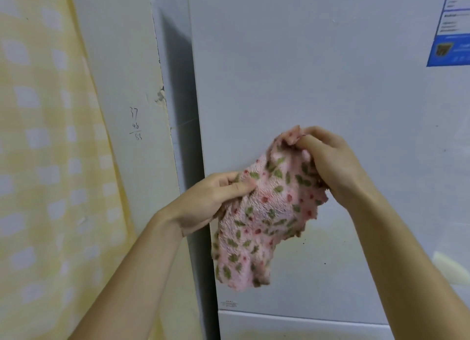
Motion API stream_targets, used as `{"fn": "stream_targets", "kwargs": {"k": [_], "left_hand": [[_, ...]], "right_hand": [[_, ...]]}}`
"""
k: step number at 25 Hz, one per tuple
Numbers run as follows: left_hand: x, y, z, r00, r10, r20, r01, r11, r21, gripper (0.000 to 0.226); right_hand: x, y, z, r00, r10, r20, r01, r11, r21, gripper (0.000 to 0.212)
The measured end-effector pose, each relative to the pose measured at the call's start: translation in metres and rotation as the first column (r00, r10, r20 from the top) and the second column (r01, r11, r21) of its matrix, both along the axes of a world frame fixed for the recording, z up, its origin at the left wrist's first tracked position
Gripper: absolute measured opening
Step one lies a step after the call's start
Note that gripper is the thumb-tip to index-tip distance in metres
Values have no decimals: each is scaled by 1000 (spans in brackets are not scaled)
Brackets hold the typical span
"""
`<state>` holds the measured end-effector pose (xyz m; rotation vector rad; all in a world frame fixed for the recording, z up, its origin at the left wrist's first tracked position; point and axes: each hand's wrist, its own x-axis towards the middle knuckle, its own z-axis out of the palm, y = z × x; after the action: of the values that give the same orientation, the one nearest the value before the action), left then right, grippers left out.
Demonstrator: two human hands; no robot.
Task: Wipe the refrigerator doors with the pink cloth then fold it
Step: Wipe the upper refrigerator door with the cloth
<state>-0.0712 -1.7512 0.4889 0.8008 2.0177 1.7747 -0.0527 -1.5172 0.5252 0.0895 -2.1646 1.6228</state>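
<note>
Holding pink cloth (pixel 267 212) in each grip, left hand (pixel 208 202), right hand (pixel 333 166), before refrigerator door (pixel 305 72).

curtain (pixel 50 136) far left | wall (pixel 122 72) right beside it | fridge door (pixel 305 72) centre to right, sticker (pixel 452 34) on its upper right | cloth (pixel 267 212) mid-frame before door, between left hand (pixel 211 202) and right hand (pixel 333 161)

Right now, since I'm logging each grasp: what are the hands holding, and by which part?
Both hold the pink cloth: the left hand pinches its left edge, and the right hand grips its bunched top corner.
</note>
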Motion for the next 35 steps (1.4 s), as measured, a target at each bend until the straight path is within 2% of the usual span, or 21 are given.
{"fn": "stream_targets", "kwargs": {"k": [1, 3, 4, 6, 7, 9, 10, 11, 12, 13, 14, 15, 17, 19, 22, 24, 27, 29, 31, 33, 35], "left_hand": [[2, 3, 1, 999, -6, 48, 2, 995, 99, 37], [5, 9, 3, 994, 2, 108, -28, 969, 247, 39], [5, 12, 5, 992, 9, 126, -47, 953, 298, 40], [4, 14, 8, 988, 20, 150, -75, 924, 375, 42], [4, 15, 10, 987, 32, 156, -93, 913, 398, 42], [2, 14, 11, 987, 68, 144, -123, 897, 425, 40], [-1, 12, 10, 989, 77, 130, -125, 896, 426, 40], [-2, 11, 9, 991, 76, 113, -117, 900, 420, 43], [-4, 9, 8, 993, 82, 91, -112, 908, 405, 46], [-5, 8, 7, 993, 94, 67, -113, 917, 382, 46], [-6, 7, 7, 992, 122, 38, -128, 929, 346, 40], [-4, 6, 8, 986, 168, -8, -159, 942, 296, 33], [0, 2, 12, 947, 285, -150, -262, 953, 155, 25], [1, -1, 13, 893, 378, -244, -369, 926, 82, 21], [-1, -1, 11, 818, 541, -196, -529, 841, 111, 26], [-4, -1, 10, 758, 617, -212, -605, 787, 124, 36], [-3, -8, 13, 751, 572, -328, -573, 813, 107, 31], [-1, -12, 15, 732, 525, -434, -564, 824, 45, 25], [-2, -14, 14, 669, 518, -532, -615, 789, -5, 22], [-5, -12, 11, 566, 562, -603, -688, 725, 29, 14], [-10, -10, 7, 434, 609, -664, -738, 663, 126, 7]], "right_hand": [[1, -1, -4, 1000, -25, 10, 24, 995, 100, 15], [6, -7, -21, 994, -96, -58, 109, 949, 294, 27], [10, -11, -31, 983, -136, -126, 168, 938, 302, 30], [18, -17, -46, 961, -181, -207, 215, 964, 155, 17], [20, -17, -51, 969, -186, -165, 205, 972, 112, 26], [26, -21, -55, 991, -117, 72, 99, 972, 213, 76], [28, -24, -56, 981, -42, 192, -6, 970, 242, 89], [27, -25, -59, 960, 78, 268, -127, 977, 172, 93], [25, -27, -62, 937, 219, 274, -233, 972, 22, 92], [21, -27, -64, 922, 323, 215, -300, 944, -134, 84], [18, -26, -65, 919, 366, 147, -318, 908, -273, 74], [16, -25, -63, 926, 366, 89, -313, 879, -359, 63], [15, -23, -58, 947, 320, 42, -272, 860, -431, 38], [14, -24, -54, 976, 212, 43, -170, 873, -457, 33], [15, -30, -52, 995, -95, 38, 102, 942, -320, 60], [14, -26, -51, 993, -115, -31, 106, 970, -217, 67], [16, -15, -45, 996, 42, -77, -49, 995, -90, 32], [15, -12, -45, 989, -32, -144, 47, 994, 101, 18], [14, -13, -46, 944, -170, -285, 251, 926, 282, 17], [8, -14, -46, 900, -209, -382, 360, 851, 383, 13], [0, -14, -47, 878, -199, -436, 389, 827, 405, 13]]}}
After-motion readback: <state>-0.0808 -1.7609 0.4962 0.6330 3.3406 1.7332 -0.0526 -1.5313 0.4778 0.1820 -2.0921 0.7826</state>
